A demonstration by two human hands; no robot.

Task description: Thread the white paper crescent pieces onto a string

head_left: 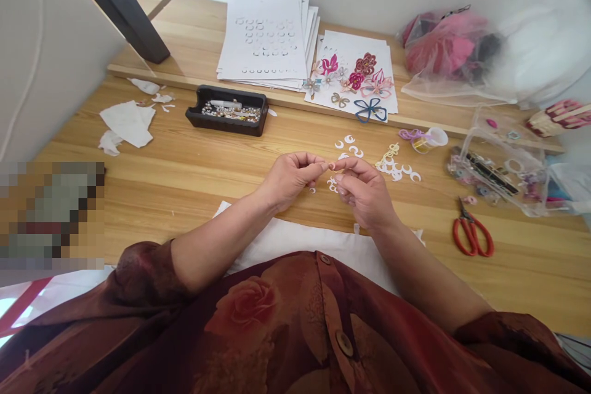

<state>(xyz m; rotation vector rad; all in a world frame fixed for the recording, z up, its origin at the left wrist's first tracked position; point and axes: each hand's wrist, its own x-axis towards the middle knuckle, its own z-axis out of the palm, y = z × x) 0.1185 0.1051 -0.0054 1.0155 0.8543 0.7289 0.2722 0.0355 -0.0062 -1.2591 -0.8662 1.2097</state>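
- Dark red floral blouse (295, 332) with round buttons, worn by the person and filling the bottom of the view; both forearms extend from its short sleeves.
- Light wooden desk (184, 178) spanning the scene, with a raised wooden shelf (194, 80) along its far side.
- White cloth (295, 243) lying on the near desk edge, just below the wrists.
- Stack of white paper sheets (261, 37) punched with rows of crescent-shaped cut-outs, on the shelf.
- White sheet of coloured flower and butterfly shapes (353, 77), beside the stack.
- Clear plastic bag of pink fabric (446, 43), at the far right of the shelf.
- Clear plastic bag of small craft items (496, 172), on the desk at right.
- Black rectangular tray of beads (227, 111), well beyond the left hand.
- Left hand (290, 178) and right hand (364, 191), raised above the desk and close together, their fingertips meeting.
- Red-handled scissors (471, 234), lying well right of the right hand.
- White paper scraps (127, 123), at left on the desk.
- White crescent paper pieces (397, 169), scattered on the desk just beyond and beneath the hands.
- Tiny pale piece (331, 166), pinched between both hands' fingertips; its exact shape is too small to tell.
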